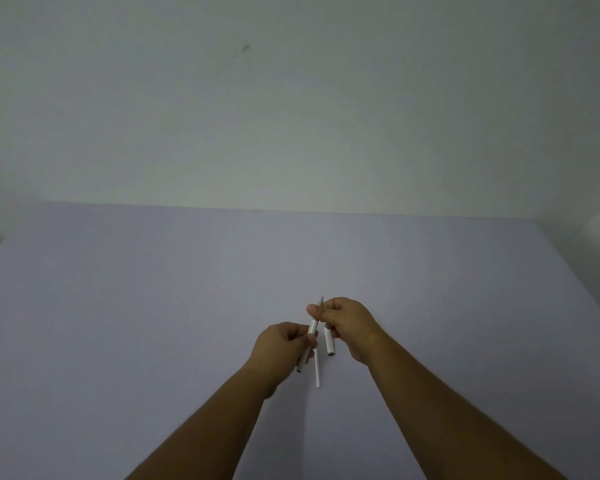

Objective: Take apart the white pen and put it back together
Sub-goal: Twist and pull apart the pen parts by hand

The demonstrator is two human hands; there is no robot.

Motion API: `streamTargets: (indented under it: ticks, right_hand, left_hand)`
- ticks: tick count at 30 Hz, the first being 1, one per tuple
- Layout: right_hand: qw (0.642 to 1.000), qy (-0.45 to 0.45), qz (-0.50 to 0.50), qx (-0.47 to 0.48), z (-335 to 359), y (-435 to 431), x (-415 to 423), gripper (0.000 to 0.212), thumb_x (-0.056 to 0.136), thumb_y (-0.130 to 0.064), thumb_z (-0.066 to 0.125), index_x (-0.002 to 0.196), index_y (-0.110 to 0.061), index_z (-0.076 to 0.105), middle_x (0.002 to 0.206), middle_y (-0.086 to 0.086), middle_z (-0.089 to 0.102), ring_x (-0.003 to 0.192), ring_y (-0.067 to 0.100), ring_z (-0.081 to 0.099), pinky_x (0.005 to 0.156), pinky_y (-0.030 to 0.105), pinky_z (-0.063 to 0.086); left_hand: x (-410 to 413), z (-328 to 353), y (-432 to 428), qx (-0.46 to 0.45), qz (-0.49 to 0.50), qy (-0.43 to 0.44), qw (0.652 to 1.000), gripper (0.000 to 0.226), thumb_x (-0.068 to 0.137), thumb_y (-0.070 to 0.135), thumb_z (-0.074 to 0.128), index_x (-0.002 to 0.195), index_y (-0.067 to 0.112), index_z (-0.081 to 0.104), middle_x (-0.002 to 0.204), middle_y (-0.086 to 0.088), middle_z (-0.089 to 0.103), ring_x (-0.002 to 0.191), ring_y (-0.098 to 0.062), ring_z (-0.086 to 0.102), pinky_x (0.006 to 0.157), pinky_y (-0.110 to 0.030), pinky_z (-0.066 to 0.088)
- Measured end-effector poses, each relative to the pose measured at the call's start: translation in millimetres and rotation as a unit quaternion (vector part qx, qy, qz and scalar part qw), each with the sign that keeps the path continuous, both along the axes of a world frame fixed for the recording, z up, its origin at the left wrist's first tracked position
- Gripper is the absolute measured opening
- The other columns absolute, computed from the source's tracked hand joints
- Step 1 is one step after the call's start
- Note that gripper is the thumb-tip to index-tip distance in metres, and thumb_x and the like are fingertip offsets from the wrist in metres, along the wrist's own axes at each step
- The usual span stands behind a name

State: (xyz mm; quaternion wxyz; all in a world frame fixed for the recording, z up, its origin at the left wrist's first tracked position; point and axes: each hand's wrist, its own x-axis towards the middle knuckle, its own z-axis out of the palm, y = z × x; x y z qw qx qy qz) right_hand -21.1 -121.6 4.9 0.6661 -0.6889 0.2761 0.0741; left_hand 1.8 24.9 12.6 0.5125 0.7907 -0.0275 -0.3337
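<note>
While raised above the table (153, 306): left hand (284, 344), right hand (347, 322); both grips clamped on white pen barrel (313, 328).

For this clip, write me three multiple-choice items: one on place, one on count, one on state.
1. Where does the white cap lie?
A. On the table, below the right hand
B. In the left hand
C. On the floor

2. How many loose pen parts lie on the table?
A. None
B. Two
C. Five

3. The pen barrel is:
A. Lying flat
B. Held by both hands
C. Capped

Key: 1 A, it rests on the surface; 2 B, the cap and thin refill tube; 3 B, the left hand and right hand pinch it.
</note>
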Motion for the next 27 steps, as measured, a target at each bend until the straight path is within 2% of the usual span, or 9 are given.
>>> streamTargets:
  ticks: [4,6,10,14,17,19,22,24,27]
  right_hand:
    - [0.999,-0.023,0.022,0.027,3,-4,-1,0.008,0.087,-0.018,0.066,0.08,-0.016,0.07,0.079,-0.003,0.065,0.074,0.012,0.055,0.076,0.028,0.047]
    - [0.999,-0.012,0.038,0.032,5,-3,-2,0.006,0.088,-0.022,0.064,0.085,-0.02,0.069,0.086,-0.004,0.067,0.08,0.011,0.056,0.076,0.026,0.046]
    - [1.0,0.005,0.02,-0.002,3,1,-3,0.016,0.081,-0.026,0.072,0.071,-0.016,0.064,0.07,-0.001,0.058,0.068,0.014,0.051,0.07,0.028,0.047]
    - [0.999,-0.023,0.037,0.029,7,-2,-4,0.01,0.088,-0.014,0.063,0.084,-0.021,0.069,0.089,0.001,0.067,0.084,0.013,0.057,0.075,0.025,0.048]
    - [1.0,0.001,0.017,-0.001,8,0,-4,0.013,0.082,-0.03,0.071,0.078,-0.018,0.066,0.08,0.0,0.062,0.078,0.015,0.055,0.076,0.028,0.049]
    - [1.0,0.002,0.01,-0.016,9,2,-4,0.012,0.081,-0.026,0.072,0.076,-0.016,0.065,0.076,0.0,0.062,0.075,0.016,0.055,0.074,0.029,0.049]
    - [0.999,-0.027,0.028,0.019,11,0,-6,0.009,0.087,-0.013,0.064,0.083,-0.019,0.07,0.087,0.001,0.068,0.083,0.014,0.059,0.076,0.027,0.05]
    - [0.999,-0.02,0.035,0.014,13,-1,-8,0.006,0.087,-0.021,0.065,0.083,-0.022,0.069,0.089,0.001,0.068,0.083,0.014,0.058,0.077,0.027,0.05]
    - [0.999,0.003,0.026,-0.033,12,1,-11,0.015,0.08,-0.03,0.072,0.073,-0.019,0.064,0.074,0.0,0.061,0.072,0.015,0.054,0.073,0.029,0.049]
  left_hand:
    - [0,-1,2,0.021,0.006,-0.017,1.0,0.016,0.094,0.017,0.057,0.094,0.011,0.071,0.085,-0.01,0.07,0.075,-0.019,0.063,0.074,-0.032,0.057]
    - [0,0,3,0.033,0.002,-0.033,0.999,0.017,0.094,0.018,0.057,0.098,0.009,0.071,0.083,-0.007,0.069,0.073,-0.018,0.062,0.067,-0.026,0.054]
    - [-2,-1,2,0.046,-0.004,-0.049,0.998,0.018,0.093,0.019,0.059,0.099,0.008,0.071,0.08,-0.004,0.068,0.068,-0.014,0.06,0.059,-0.02,0.05]
    - [-3,0,3,0.053,-0.006,-0.054,0.997,0.018,0.093,0.02,0.059,0.099,0.009,0.072,0.079,-0.003,0.068,0.066,-0.012,0.059,0.056,-0.018,0.048]
    - [-4,2,3,0.053,-0.002,-0.058,0.997,0.017,0.093,0.02,0.059,0.1,0.01,0.071,0.078,-0.001,0.067,0.065,-0.01,0.059,0.056,-0.017,0.047]
    - [-5,4,2,0.057,-0.005,-0.062,0.996,0.017,0.092,0.02,0.06,0.1,0.01,0.071,0.079,-0.002,0.068,0.065,-0.011,0.059,0.055,-0.016,0.047]
    - [-8,6,2,0.06,-0.006,-0.065,0.996,0.017,0.092,0.02,0.06,0.1,0.01,0.071,0.079,-0.003,0.068,0.064,-0.011,0.058,0.053,-0.016,0.046]
    - [-9,7,3,0.055,-0.002,-0.063,0.996,0.016,0.092,0.019,0.06,0.099,0.01,0.071,0.078,-0.003,0.067,0.065,-0.012,0.059,0.054,-0.017,0.048]
    - [-11,9,3,0.053,-0.004,-0.063,0.997,0.014,0.092,0.019,0.061,0.098,0.011,0.07,0.079,-0.004,0.068,0.067,-0.013,0.06,0.056,-0.018,0.049]
